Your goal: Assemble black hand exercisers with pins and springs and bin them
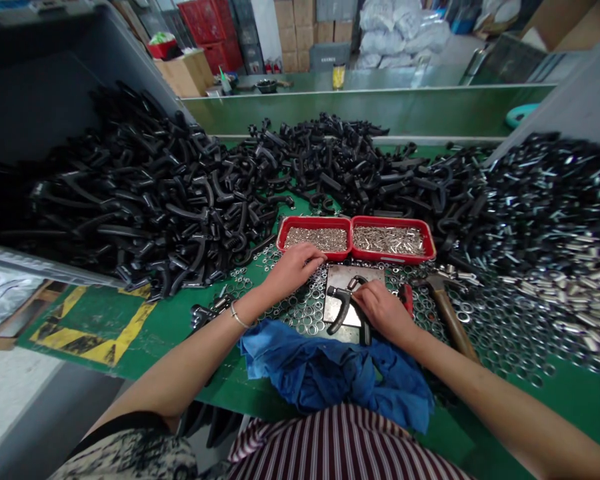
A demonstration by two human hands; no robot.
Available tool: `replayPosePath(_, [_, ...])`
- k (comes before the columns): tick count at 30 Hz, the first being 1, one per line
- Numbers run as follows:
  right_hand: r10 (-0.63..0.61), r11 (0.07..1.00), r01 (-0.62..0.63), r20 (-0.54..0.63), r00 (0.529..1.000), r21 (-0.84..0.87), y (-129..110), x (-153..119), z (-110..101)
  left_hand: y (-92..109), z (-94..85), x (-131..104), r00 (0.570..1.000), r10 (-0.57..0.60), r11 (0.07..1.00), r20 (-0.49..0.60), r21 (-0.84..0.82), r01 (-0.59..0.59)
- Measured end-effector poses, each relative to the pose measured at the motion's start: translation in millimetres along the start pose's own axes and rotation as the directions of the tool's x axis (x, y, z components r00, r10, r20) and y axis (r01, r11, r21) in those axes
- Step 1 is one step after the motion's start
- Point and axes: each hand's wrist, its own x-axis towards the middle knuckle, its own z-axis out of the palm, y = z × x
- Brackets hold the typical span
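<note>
My left hand (pixel 297 268) is at the near edge of the left red tray (pixel 279 241), its fingers closed together; whatever they pinch is too small to name. A second red tray (pixel 433 248) with small metal pins adjoins it. My right hand (pixel 379 305) is over the metal plate (pixel 356 273), fingers closed at the upper end of a curved black part (pixel 341 312); what exactly they pinch is hidden. Another black part lies partly under that hand. A blue cloth (pixel 325 373) is bunched along the plate's near side.
A hammer (pixel 450 317) and a red-handled tool (pixel 408 298) lie right of the plate, among loose metal rings (pixel 510 340). Black parts (pixel 195 193) are heaped left and behind the trays. Metal pieces (pixel 570 200) pile up at the right.
</note>
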Motion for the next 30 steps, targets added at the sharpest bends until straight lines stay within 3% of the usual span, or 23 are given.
replayPosePath(8, [-0.046,0.995,0.052,0.082,0.996,-0.079,1,4,-6,0,4.5,0,1.0,0.022,0.999,0.005,-0.029,-0.022])
replayPosePath(18, [-0.024,0.999,0.026,0.064,0.998,-0.036,-1,2,-4,4,3.7,-4,0.999,0.039,0.999,0.022,-0.016,-0.039])
replayPosePath(30, [-0.025,0.976,0.047,0.104,0.994,-0.214,-3,4,-4,16,9.4,-12,0.999,0.042,0.995,0.02,-0.086,-0.04])
